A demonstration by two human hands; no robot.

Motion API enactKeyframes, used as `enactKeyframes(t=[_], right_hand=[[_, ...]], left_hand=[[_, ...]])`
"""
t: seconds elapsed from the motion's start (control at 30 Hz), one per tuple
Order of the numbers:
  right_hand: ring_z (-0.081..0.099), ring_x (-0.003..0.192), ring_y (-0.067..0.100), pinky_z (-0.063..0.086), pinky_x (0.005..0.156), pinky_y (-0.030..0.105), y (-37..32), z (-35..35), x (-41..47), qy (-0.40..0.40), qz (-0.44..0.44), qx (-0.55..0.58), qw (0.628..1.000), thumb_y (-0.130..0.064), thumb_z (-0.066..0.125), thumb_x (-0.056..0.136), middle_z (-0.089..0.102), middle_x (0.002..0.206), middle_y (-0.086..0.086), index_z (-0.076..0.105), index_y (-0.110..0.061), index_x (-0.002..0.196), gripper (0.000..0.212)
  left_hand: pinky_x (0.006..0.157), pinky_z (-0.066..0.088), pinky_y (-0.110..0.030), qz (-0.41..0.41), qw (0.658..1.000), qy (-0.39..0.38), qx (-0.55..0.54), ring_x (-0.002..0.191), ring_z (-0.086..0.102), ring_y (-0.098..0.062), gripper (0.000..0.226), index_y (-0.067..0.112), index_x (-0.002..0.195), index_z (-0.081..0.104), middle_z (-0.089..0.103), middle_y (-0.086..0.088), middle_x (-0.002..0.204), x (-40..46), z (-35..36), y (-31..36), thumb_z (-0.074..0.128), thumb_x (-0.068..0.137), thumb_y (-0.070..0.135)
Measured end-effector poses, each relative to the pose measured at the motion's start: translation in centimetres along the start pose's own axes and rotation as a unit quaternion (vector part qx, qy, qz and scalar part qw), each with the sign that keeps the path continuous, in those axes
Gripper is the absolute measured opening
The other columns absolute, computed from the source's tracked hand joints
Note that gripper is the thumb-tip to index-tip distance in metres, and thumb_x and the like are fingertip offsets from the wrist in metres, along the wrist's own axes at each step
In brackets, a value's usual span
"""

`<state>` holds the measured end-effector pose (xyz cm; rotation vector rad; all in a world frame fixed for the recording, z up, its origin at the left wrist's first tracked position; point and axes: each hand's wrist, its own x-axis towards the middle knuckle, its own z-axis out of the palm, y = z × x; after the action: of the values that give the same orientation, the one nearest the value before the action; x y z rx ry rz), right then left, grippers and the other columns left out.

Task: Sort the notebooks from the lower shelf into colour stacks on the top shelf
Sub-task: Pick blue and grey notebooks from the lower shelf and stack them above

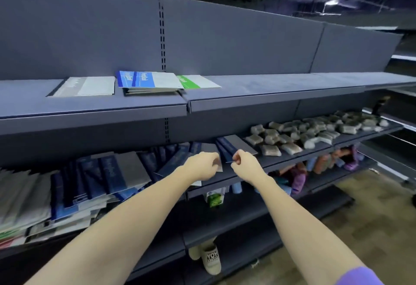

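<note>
Head view looks down two bare forearms to the lower shelf (pixel 281 161), where both hands meet at the right end of the slumped row of notebooks (pixel 108 172). The left hand (pixel 202 165) has its fingers curled onto a pale notebook (pixel 217 153); blur hides how firm the hold is. The right hand (pixel 242 164) is curled just beside it, seemingly pinching a thin edge, though I cannot tell for certain. That notebook lies directly ahead of both hands, its long axis running away toward the shelf back. Up on the top shelf (pixel 270 86) sit a grey stack (pixel 87 86), a blue stack (pixel 146 81) and a green notebook (pixel 198 82), above and to the left.
</note>
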<state>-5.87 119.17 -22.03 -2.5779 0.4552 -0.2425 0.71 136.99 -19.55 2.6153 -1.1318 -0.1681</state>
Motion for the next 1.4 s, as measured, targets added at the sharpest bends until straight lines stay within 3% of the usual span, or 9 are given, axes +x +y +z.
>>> enactKeyframes(t=[0.27,0.43,0.73,0.9,1.03,1.2,1.3,1.4], right_hand=[[0.057,0.110,0.024,0.048,0.093,0.036,4.2,4.1,2.4,-0.043,0.000,0.031,0.999,-0.024,0.057,0.094,0.058,0.124,0.007,0.055,-0.014,0.128,0.036],[0.054,0.117,0.029,0.046,0.097,0.039,7.7,4.4,5.7,-0.054,-0.016,0.002,0.998,-0.027,0.055,0.094,0.056,0.130,0.009,0.054,-0.013,0.132,0.040],[0.046,0.125,0.034,0.040,0.098,0.039,13.9,4.4,11.8,-0.064,-0.070,-0.099,0.991,-0.031,0.053,0.094,0.052,0.132,0.014,0.050,-0.010,0.132,0.043],[0.043,0.131,0.033,0.036,0.102,0.039,15.8,4.8,14.3,-0.089,-0.106,-0.124,0.983,-0.038,0.053,0.095,0.046,0.141,0.013,0.045,-0.009,0.137,0.051],[0.028,0.146,0.029,0.024,0.117,0.039,17.2,5.7,14.9,-0.124,-0.131,-0.134,0.975,-0.043,0.045,0.100,0.036,0.156,0.011,0.035,-0.013,0.151,0.060],[0.042,0.132,0.034,0.031,0.106,0.044,18.0,5.8,14.8,-0.061,-0.158,-0.148,0.974,-0.036,0.040,0.103,0.048,0.145,0.009,0.043,-0.014,0.147,0.049],[0.048,0.119,0.041,0.035,0.098,0.047,18.2,5.8,14.4,-0.055,-0.168,-0.150,0.973,-0.027,0.046,0.101,0.053,0.131,0.018,0.060,-0.009,0.130,0.037],[0.051,0.113,0.042,0.039,0.095,0.048,18.5,5.9,13.8,-0.046,-0.184,-0.132,0.973,-0.019,0.055,0.093,0.056,0.119,0.020,0.065,-0.005,0.119,0.032]], left_hand=[[0.099,0.046,-0.039,-0.072,0.997,-0.003,-0.025,0.123,0.053,-0.026,0.037,0.018,0.135,0.052,0.055,-0.005,0.139,0.9,5.9,-2.2,0.045,0.101,0.030],[0.097,0.048,-0.041,-0.089,0.996,0.003,-0.023,0.120,0.055,-0.027,0.035,0.020,0.133,0.052,0.056,-0.005,0.136,4.0,7.7,-1.4,0.045,0.101,0.032],[0.099,0.044,-0.036,-0.140,0.990,-0.003,-0.030,0.127,0.049,-0.029,0.046,0.016,0.147,0.041,0.051,-0.009,0.143,11.2,11.0,1.1,0.044,0.104,0.033],[0.116,0.029,-0.041,-0.157,0.987,-0.025,0.001,0.146,0.026,-0.030,0.058,0.016,0.155,0.026,0.028,-0.009,0.161,14.9,12.3,2.2,0.044,0.103,0.035],[0.122,0.015,-0.043,-0.174,0.982,-0.065,0.018,0.152,0.008,-0.028,0.064,0.016,0.158,0.018,0.013,-0.006,0.166,16.5,13.9,2.8,0.041,0.104,0.041],[0.121,0.013,-0.046,-0.194,0.980,-0.037,0.041,0.150,0.014,-0.030,0.064,0.019,0.157,0.018,0.021,-0.005,0.164,16.8,15.9,3.0,0.039,0.103,0.045],[0.119,0.017,-0.046,-0.201,0.978,-0.014,0.045,0.145,0.020,-0.034,0.062,0.020,0.157,0.020,0.028,-0.004,0.159,16.7,16.3,3.5,0.037,0.103,0.045],[0.115,0.021,-0.045,-0.195,0.978,-0.006,0.078,0.136,0.028,-0.036,0.058,0.019,0.154,0.030,0.032,-0.007,0.151,16.1,16.6,4.4,0.035,0.104,0.045]])
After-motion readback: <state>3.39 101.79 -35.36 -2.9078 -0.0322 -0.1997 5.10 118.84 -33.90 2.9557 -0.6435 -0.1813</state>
